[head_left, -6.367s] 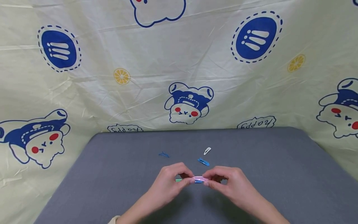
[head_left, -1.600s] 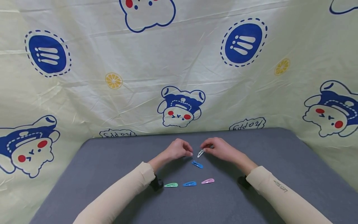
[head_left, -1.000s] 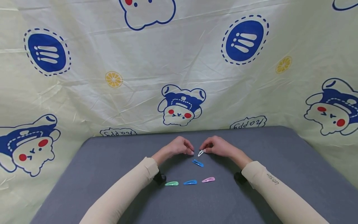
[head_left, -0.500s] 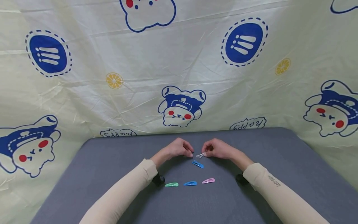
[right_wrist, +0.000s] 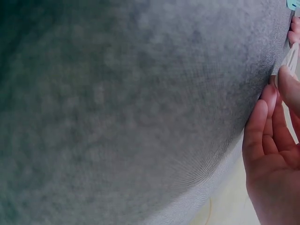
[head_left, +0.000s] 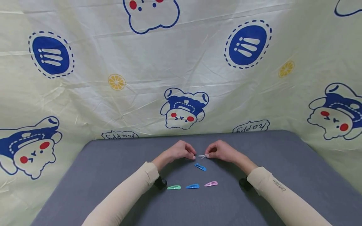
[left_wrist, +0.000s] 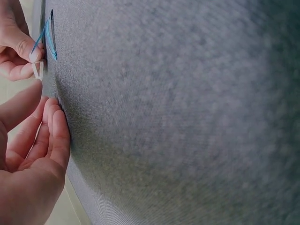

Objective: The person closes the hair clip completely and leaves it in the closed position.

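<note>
My right hand (head_left: 222,151) pinches a white snap hair clip (head_left: 202,156) between thumb and fingertips, close over the table. The clip's two arms stand apart in a narrow V and point toward my left hand (head_left: 180,149). The left hand's fingers are relaxed, and nothing shows between them; in the left wrist view its thumb tip is right by the white clip (left_wrist: 38,70). Just nearer to me lies a blue snap clip (head_left: 200,167), its arms parted in the left wrist view.
Along the front lie a green clip (head_left: 173,187), a blue clip (head_left: 193,186) and a pink clip (head_left: 211,184), in a row on the grey table (head_left: 127,188). A pale printed cloth (head_left: 141,103) hangs behind the table.
Both hands have moved from the pink clip to the back of the table. The pink clip lies in the row. The white clip, closed a second ago, now shows its arms spread.
</note>
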`<state>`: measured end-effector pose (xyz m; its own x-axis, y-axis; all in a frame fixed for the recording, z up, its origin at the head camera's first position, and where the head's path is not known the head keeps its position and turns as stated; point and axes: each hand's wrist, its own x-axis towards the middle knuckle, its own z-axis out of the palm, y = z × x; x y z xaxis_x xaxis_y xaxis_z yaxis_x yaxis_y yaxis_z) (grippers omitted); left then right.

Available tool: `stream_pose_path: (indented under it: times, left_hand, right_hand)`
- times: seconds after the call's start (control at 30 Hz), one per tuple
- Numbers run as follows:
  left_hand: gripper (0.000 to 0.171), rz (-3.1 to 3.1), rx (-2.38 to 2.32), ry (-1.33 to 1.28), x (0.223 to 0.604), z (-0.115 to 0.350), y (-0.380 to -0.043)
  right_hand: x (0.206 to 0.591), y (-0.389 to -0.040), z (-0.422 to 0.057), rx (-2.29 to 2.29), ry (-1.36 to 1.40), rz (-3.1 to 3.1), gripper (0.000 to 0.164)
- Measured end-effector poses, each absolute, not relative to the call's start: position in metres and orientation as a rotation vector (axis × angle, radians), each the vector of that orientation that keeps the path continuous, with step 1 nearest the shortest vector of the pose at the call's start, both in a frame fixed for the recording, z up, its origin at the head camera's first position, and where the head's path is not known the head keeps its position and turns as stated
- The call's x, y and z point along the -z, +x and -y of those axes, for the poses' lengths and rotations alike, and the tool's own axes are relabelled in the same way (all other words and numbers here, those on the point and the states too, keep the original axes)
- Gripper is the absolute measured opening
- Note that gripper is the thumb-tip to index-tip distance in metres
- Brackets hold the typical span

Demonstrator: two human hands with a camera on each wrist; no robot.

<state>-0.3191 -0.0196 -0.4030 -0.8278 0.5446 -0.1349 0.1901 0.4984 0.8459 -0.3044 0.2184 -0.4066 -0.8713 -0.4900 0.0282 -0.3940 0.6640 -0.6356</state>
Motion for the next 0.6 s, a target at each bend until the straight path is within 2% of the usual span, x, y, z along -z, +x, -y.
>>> stream_pose_path:
  times: [0.23, 0.6]
  left_hand:
    - [0.017, -2.361, -1.29, 0.6, 0.404, 0.022, -0.32]
    - [0.017, -2.385, -1.333, 0.609, 0.401, 0.027, -0.32]
  right_hand:
    - [0.406, -0.301, -0.219, 1.035, -0.708, -2.743, 0.004]
    - [0.401, -0.289, -0.217, 1.101, -0.482, -2.888, 0.005]
